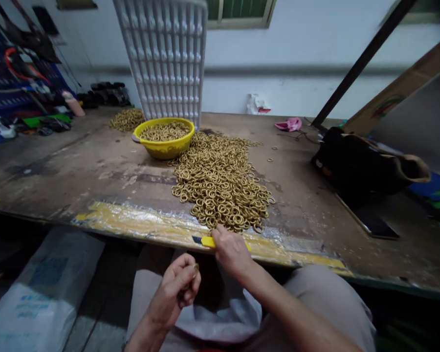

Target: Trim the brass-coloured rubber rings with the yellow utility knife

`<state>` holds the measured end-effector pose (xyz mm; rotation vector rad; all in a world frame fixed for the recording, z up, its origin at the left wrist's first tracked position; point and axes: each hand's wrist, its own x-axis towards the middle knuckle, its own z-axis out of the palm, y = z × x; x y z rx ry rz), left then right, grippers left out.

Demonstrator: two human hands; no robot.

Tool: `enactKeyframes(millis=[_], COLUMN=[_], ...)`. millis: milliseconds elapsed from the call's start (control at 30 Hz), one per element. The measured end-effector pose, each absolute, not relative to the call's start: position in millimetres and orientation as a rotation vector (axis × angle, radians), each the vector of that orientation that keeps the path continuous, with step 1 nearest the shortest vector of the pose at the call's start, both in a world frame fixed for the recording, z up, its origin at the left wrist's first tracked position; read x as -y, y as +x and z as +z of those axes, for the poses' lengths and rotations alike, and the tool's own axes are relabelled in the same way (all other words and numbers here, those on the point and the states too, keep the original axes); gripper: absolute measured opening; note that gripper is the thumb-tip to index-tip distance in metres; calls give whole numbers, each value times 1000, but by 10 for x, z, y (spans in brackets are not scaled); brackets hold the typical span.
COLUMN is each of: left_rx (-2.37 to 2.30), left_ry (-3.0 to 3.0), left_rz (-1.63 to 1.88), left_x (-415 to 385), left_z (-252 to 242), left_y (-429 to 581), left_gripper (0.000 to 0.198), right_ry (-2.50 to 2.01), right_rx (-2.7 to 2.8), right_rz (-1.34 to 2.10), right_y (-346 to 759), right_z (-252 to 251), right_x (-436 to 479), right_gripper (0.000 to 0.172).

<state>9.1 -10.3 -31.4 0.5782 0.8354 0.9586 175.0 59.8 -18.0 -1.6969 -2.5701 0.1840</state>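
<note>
Below, left fingers [186, 262] pinching a small piece [196, 267], right fingers [220, 235] over yellow knife [208, 242], grip unclear, beside rings [223, 178]

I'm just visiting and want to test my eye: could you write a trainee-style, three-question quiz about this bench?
1. True or false: all the rings are inside the yellow basin.
2. What tool is partly covered by the right hand?
3. Which is nearer the right hand: (a) the yellow basin or (b) the ring pile?

Key: 1. False. 2. A yellow utility knife. 3. b.
</note>
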Motion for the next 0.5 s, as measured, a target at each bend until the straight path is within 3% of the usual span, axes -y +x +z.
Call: enactKeyframes(millis=[200,267,367,500], left_rx=[-921,-1063,-1212,-1276], left_ry=[605,718,981,1340], left_rz=[941,989,1146,1214], left_x=[-58,-139,-244,-300], left_z=[-408,-444,-472,-443], left_y=[119,173,262,333], left_gripper=[37,35,32,27], right_ry=[-1688,-1658,-1553,-1307], right_rx=[2401,2093,1659,1103], right_rz=[363,671,1206,1933], right_y=[1752,1787,1835,1911], right_z=[-123,-99,-62,-17], right_x=[-744,-776,-800,-780], right_gripper=[11,4,20,23])
